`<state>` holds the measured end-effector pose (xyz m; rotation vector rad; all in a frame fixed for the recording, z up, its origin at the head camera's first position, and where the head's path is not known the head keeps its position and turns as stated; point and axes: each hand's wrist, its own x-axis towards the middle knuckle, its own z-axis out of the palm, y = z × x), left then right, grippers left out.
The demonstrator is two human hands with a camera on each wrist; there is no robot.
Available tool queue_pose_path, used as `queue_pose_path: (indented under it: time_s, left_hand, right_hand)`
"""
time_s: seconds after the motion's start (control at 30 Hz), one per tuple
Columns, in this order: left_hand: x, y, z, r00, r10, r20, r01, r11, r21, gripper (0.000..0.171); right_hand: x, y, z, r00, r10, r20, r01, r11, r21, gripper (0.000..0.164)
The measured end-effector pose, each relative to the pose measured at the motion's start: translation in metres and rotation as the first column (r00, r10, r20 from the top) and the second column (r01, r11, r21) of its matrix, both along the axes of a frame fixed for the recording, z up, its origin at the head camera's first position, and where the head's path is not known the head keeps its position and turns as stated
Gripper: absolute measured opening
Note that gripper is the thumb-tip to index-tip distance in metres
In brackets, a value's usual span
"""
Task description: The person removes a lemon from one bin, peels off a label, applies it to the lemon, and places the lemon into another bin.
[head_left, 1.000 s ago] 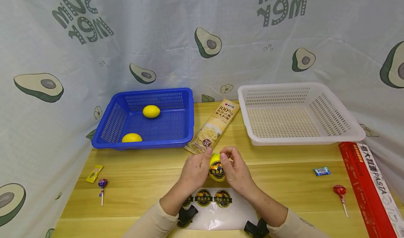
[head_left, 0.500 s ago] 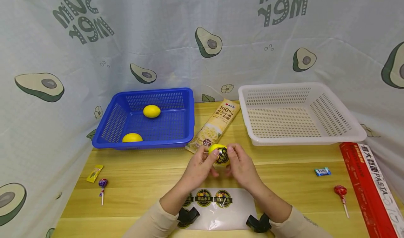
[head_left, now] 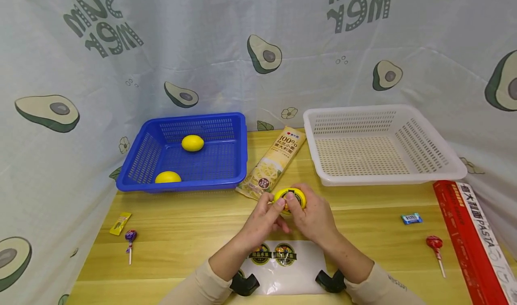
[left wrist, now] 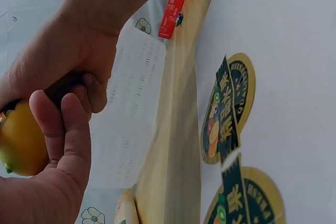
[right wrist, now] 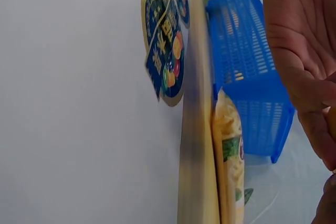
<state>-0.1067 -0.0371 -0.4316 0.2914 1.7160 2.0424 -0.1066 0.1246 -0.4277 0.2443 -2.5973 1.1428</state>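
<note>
Both hands hold a yellow lemon [head_left: 300,196] over the middle of the table. A round black-and-gold label [head_left: 286,207] lies on its upper side, partly covered by the thumbs. My left hand [head_left: 258,222] grips the lemon's left end, with its thumb on the label. From the right, my right hand [head_left: 317,215] wraps the fruit and presses its thumb on the label too. The left wrist view shows the lemon [left wrist: 23,142] between the two hands' fingers. Below the hands lies a white sticker sheet [head_left: 288,276] with matching round labels [head_left: 285,254].
A blue basket [head_left: 181,186] with two lemons [head_left: 192,143] stands back left, a white basket [head_left: 383,179] back right. Between them lies a pasta packet [head_left: 274,161]. Wrapped candies [head_left: 411,218] and lollipops [head_left: 434,243] flank the sides. A red pasta box [head_left: 464,233] lies at right.
The lemon has turned from upright to sideways and moved slightly right and up with both hands. Both thumbs have come onto its label.
</note>
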Motion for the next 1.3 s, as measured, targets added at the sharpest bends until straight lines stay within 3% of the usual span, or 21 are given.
queue_pose_path:
  time_s: [0.2,0.4,0.53,0.67,0.77,0.93,1.03,1.17,1.3]
  left_hand:
    - [0.0,-0.001,-0.003,0.998,-0.029,-0.052,0.029,1.0,0.001,0.03]
    - [-0.003,-0.003,-0.004,0.994,-0.058,-0.098,0.059,0.998,0.008,0.029]
    - [-0.005,-0.006,-0.003,0.993,-0.049,-0.106,0.054,0.998,0.043,0.034]
    - [-0.006,-0.01,-0.001,0.992,-0.009,-0.125,0.012,1.0,0.017,0.041]
    - [-0.006,-0.012,0.0,0.983,0.036,-0.18,-0.053,0.995,-0.088,0.037]
    - [-0.004,-0.012,-0.003,0.94,0.054,-0.337,-0.137,0.964,-0.23,0.033]
    - [-0.003,-0.012,-0.006,0.915,0.022,-0.402,-0.143,0.951,-0.275,0.043]
    - [-0.003,-0.011,-0.007,0.883,0.007,-0.47,-0.167,0.939,-0.3,0.057]
    - [-0.003,-0.011,-0.012,0.82,0.035,-0.571,-0.231,0.934,-0.274,0.054]
  right_hand:
    - [-0.002,0.005,-0.003,0.982,0.034,-0.188,-0.024,0.998,0.055,0.018]
    - [-0.005,0.008,-0.006,0.967,0.052,-0.251,-0.047,0.999,0.028,0.029]
    - [-0.006,0.008,-0.006,0.958,0.018,-0.285,-0.027,0.999,-0.026,0.035]
    - [-0.005,0.007,-0.002,0.971,-0.006,-0.239,-0.01,0.998,-0.065,0.034]
    - [-0.003,0.006,0.004,0.996,0.034,-0.08,-0.044,0.991,-0.129,0.037]
    - [0.0,0.001,0.007,0.983,0.11,0.148,-0.092,0.988,-0.123,0.034]
    - [0.003,-0.004,0.004,0.979,0.149,0.138,-0.136,0.986,-0.094,0.032]
    - [0.008,-0.011,-0.003,0.979,0.19,0.076,-0.176,0.97,-0.169,0.034]
    - [0.013,-0.016,-0.007,0.98,0.18,0.08,-0.155,0.956,-0.25,0.039]
